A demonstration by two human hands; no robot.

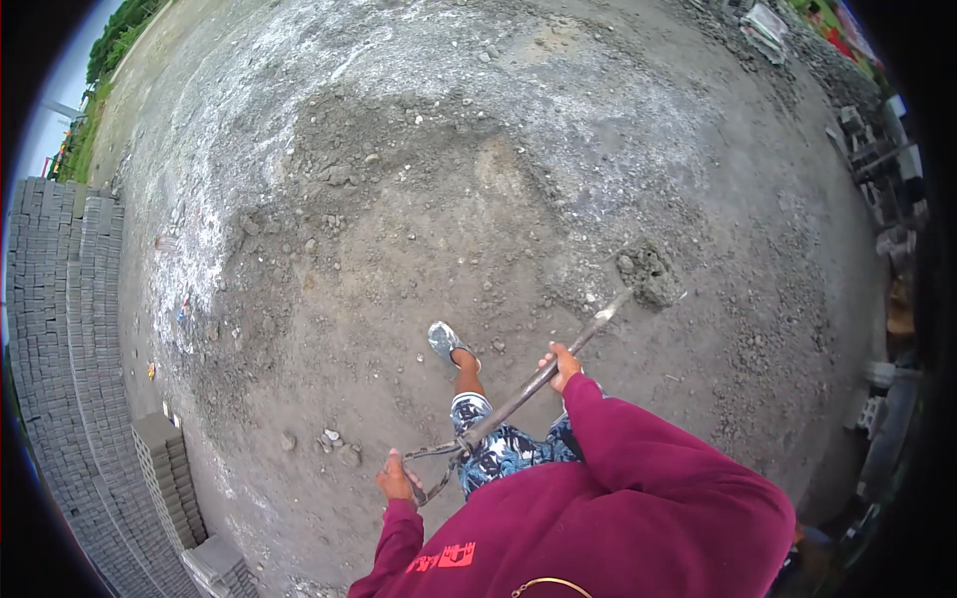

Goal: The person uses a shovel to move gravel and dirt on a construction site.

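Note:
A long-handled shovel point(518, 396) slants across my front, from the lower left up to the right. My left hand point(396, 478) is closed on its dark D-shaped grip, beside my left hip. Farther up the shaft, my right hand point(563, 366) wraps round it, fingers curled over the top. On the blade at the far end lies a heap of damp grey soil point(650, 276), which hides most of the blade. Loose grey dirt point(399, 259) covers the ground ahead of me, with a shallow scraped hollow in it.
Tall stacks of grey blocks point(60, 329) line the left side, with lower hollow-block piles point(167, 468) nearer me. Small stones point(339, 447) lie left of my feet. Along the right edge are scattered blocks and debris point(877, 189). A pale sack point(766, 30) lies far right.

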